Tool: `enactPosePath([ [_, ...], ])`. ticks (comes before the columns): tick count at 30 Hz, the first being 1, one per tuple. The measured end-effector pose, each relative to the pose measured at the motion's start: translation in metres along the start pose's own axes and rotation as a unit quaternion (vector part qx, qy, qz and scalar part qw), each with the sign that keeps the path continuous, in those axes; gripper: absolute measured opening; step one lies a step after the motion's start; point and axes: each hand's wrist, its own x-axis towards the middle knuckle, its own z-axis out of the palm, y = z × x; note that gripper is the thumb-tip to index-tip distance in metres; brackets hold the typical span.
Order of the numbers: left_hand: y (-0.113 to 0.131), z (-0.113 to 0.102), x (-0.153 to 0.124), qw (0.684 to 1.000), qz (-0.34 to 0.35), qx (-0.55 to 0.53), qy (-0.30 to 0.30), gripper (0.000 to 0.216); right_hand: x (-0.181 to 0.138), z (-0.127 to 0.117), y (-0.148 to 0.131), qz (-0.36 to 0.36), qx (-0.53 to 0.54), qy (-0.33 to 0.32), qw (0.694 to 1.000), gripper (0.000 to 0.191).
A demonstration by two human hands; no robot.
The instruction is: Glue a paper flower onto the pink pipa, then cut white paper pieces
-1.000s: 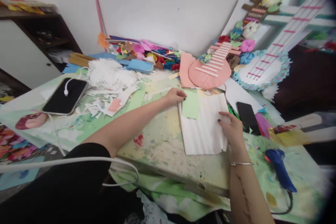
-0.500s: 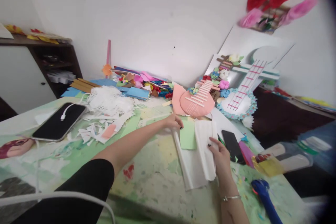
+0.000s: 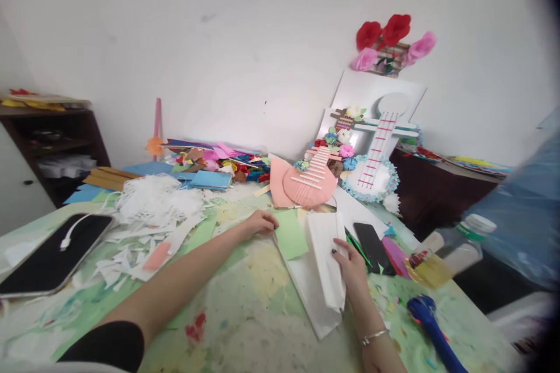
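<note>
A white sheet of paper (image 3: 312, 285), partly folded over, lies on the paint-stained table (image 3: 245, 326). My right hand (image 3: 350, 271) grips the folded flap along its right edge, fingers closed on it. My left hand (image 3: 259, 223), fingers curled, presses the sheet's far left corner next to a light green paper piece (image 3: 289, 236) lying on the sheet.
A black phone (image 3: 371, 240) lies right of the sheet, a blue glue gun (image 3: 431, 326) nearer me. A charging phone (image 3: 48, 253) and white paper scraps (image 3: 153, 215) are at left. Pink paper guitar (image 3: 304, 180), coloured paper pile (image 3: 210, 163) and a bottle (image 3: 459, 245) stand behind.
My right hand has folded the sheet's right side over toward the left, narrowing it. My view has lifted, showing more wall and red paper flowers.
</note>
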Motion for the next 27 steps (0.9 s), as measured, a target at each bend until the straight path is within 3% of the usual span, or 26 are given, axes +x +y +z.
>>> enactPosePath([
  [8,0.012,0.033,-0.005,0.996,0.037,-0.076,-0.016,0.023,-0.001,-0.003,-0.003,-0.021,0.011,-0.005,1.0,0.039],
  [15,0.004,0.058,0.003,0.996,0.042,-0.082,0.018,0.019,0.005,-0.013,-0.001,0.015,0.006,0.012,1.0,0.046],
  [20,0.006,0.04,0.0,0.998,0.03,-0.018,0.057,0.016,0.009,-0.019,0.002,-0.033,-0.062,0.027,0.997,0.041],
  [27,0.012,-0.003,-0.034,0.987,0.009,0.144,0.074,0.016,0.005,-0.005,-0.001,-0.112,-0.128,-0.041,0.985,0.032],
])
